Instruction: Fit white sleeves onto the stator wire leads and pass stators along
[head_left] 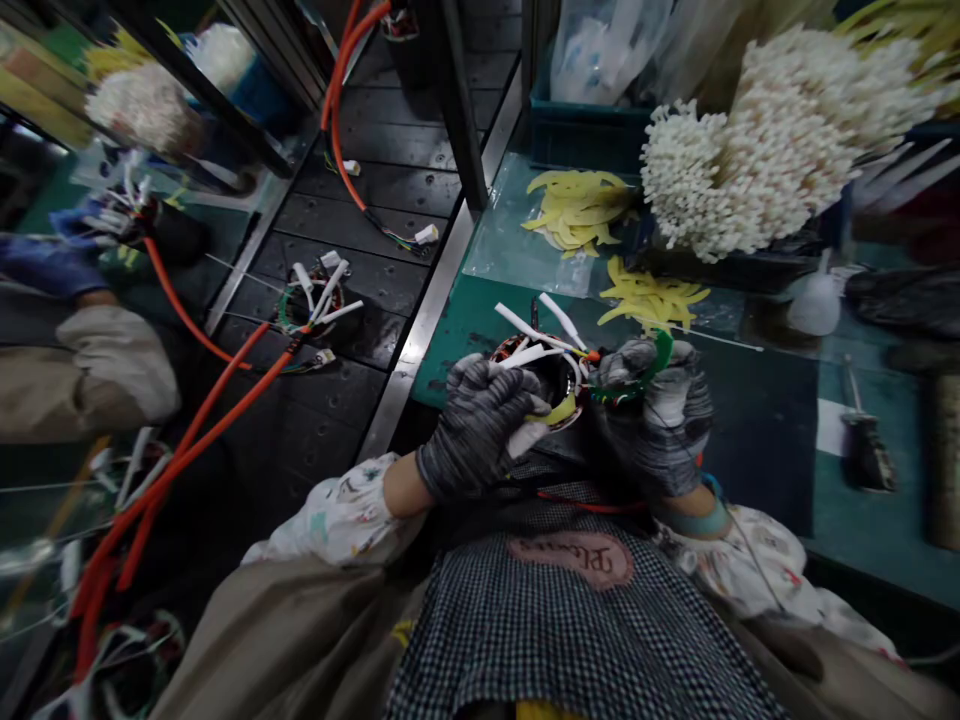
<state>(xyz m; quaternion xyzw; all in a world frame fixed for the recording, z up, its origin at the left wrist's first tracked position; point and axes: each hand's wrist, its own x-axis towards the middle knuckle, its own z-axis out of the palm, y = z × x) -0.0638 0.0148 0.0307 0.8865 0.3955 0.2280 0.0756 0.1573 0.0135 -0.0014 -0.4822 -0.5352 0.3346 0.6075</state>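
Both my hands wear grey knitted gloves and close around a round motor stator (553, 378) held just above my lap. My left hand (472, 425) grips its left side, fingers curled over white sleeved leads (534, 335) that stick up from the winding. My right hand (660, 410) grips the right side, pinching at a green ring part (660, 352) on the stator's edge. A yellow strip (559, 410) shows at the stator's lower rim.
Yellow insulation strips (577, 205) lie in piles on the green bench (465, 330). A big bundle of white tubes (757, 150) stands at the back right. Another stator (315, 300) with orange cables (225, 400) rests on the dark conveyor on the left. A co-worker's gloved hand (120, 355) is at the far left.
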